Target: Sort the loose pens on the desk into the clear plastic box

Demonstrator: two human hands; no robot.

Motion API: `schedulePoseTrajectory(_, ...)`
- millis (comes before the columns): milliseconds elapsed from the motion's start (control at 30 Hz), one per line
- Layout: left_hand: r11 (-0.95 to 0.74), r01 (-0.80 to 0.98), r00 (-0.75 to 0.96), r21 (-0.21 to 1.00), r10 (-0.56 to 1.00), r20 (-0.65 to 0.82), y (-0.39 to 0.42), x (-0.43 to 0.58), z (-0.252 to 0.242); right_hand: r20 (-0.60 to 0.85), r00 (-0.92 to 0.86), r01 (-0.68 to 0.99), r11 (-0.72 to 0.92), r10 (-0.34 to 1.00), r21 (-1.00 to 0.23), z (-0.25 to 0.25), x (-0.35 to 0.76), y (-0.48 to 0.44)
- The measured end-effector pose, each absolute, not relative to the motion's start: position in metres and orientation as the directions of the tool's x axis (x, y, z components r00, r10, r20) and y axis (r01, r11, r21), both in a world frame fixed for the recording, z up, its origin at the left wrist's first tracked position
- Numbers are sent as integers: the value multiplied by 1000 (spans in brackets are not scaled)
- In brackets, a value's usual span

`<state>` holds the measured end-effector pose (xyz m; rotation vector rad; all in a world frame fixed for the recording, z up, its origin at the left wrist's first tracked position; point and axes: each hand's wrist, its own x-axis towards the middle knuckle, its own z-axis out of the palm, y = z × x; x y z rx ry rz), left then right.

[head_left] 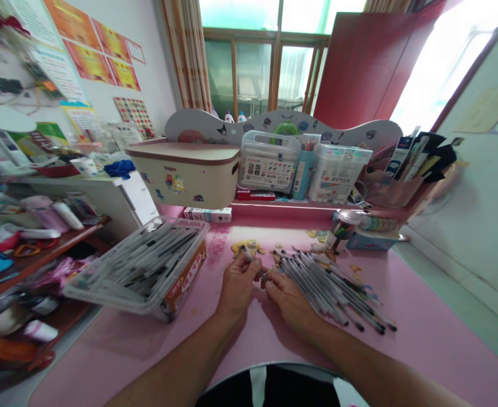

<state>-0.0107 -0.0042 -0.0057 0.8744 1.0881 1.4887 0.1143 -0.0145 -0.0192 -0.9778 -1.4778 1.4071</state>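
A pen (249,255) slants between my two hands above the pink desk, its dark upper end showing past my fingers. My left hand (237,284) is closed around the barrel. At the pen's lower end, the fingers of my right hand (285,298) pinch it. Just right of my right hand lies a loose pile of clear-barrelled pens (316,282) with dark ends. To the left stands a clear plastic box (189,277) with an orange-brown label, filled with many similar pens (147,257).
A cream lidded bin (206,183), a clear marker case (269,164) and another marker box (337,172) stand on the raised back shelf. A pen jar (342,229) sits at the desk's back right. Cluttered shelves (74,232) stand left of the desk.
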Motion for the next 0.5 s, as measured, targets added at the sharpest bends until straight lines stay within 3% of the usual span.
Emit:
schedulePoseTrajectory(267, -54, -350, -168, 935, 986, -6, 2, -16, -12, 127, -336, -3, 133, 933, -991, -19, 113, -17)
schedulePoseTrajectory(433, -139, -363, -293, 921, 956, 29, 11, -26, -6, -73, -333, -24, -86, 940, -996, -25, 114, -19)
schedulePoseTrajectory(500, -101, -401, -241, 910, 970, 1, 13, -29, -4, -110, -319, -98, -148, 941, -984, -24, 115, -20)
